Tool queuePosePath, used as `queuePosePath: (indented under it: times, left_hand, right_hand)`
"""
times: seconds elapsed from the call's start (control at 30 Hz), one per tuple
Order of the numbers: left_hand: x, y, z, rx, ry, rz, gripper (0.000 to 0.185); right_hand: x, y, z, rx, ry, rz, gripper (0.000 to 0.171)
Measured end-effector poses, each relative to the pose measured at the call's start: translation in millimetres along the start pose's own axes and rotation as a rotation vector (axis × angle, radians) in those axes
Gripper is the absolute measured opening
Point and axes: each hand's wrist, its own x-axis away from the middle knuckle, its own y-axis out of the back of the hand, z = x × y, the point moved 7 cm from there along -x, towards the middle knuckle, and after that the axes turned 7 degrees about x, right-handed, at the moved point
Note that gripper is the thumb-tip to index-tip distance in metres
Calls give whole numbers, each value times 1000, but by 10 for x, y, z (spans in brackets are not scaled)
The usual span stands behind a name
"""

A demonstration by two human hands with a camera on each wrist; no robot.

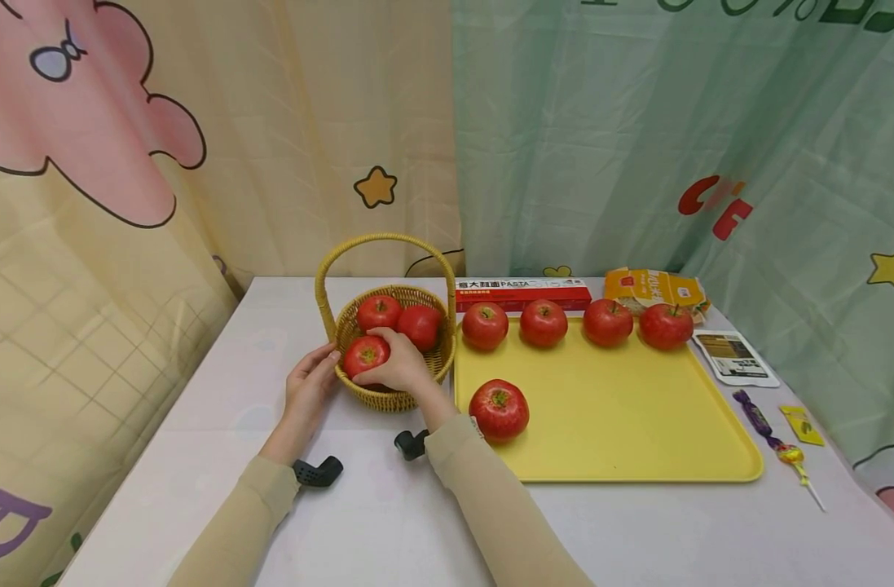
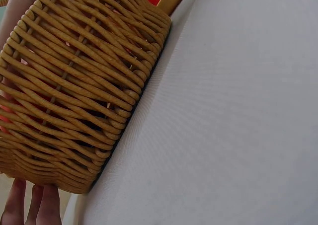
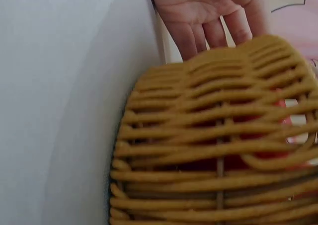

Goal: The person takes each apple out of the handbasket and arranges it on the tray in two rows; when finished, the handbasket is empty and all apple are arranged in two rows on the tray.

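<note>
A wicker basket (image 1: 388, 401) with a tall arched handle stands on the left half of the table. My right hand (image 1: 402, 367) reaches over its near rim and grips a red apple (image 1: 366, 357) between thumb and fingers, inside the basket. Two other red apples, one at the back (image 1: 378, 313) and one at the right (image 1: 420, 328), lie in it too. On the basket's left side rests my left hand (image 1: 310, 391), fingers extended against the wicker. The left wrist view shows its fingertips (image 2: 47, 205) at the weave; the right wrist view shows its palm (image 3: 203, 14) beyond the basket.
Right of the basket lies a yellow tray (image 1: 623, 424), with several apples along its back edge and one apple (image 1: 499, 410) at its front left. Behind are a pasta box (image 1: 523, 295) and an orange packet (image 1: 655, 287). A white pouch (image 1: 736, 358) and a lollipop (image 1: 791, 456) lie rightward.
</note>
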Motion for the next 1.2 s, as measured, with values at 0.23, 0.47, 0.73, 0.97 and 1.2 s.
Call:
queuePosePath:
  times: [0.23, 0.47, 0.73, 0.97, 1.2]
  left_hand:
    - [3, 2, -3, -10, -2, 13, 42]
    - [7, 6, -6, -12, -14, 25, 31]
    - [6, -6, -4, 18, 1, 21, 28]
    - [-12, 3, 0, 28, 5, 14, 23]
    - [-7, -13, -13, 34, -11, 25, 21]
  right_hand:
    - [116, 102, 81, 152, 9, -161, 72]
    - [411, 563, 167, 90, 72, -108, 74]
    - [776, 1396, -169, -23, 165, -63, 73]
    - [989, 1971, -876, -43, 79, 7, 78]
    - [1163, 2175, -1517, -10, -15, 80, 80]
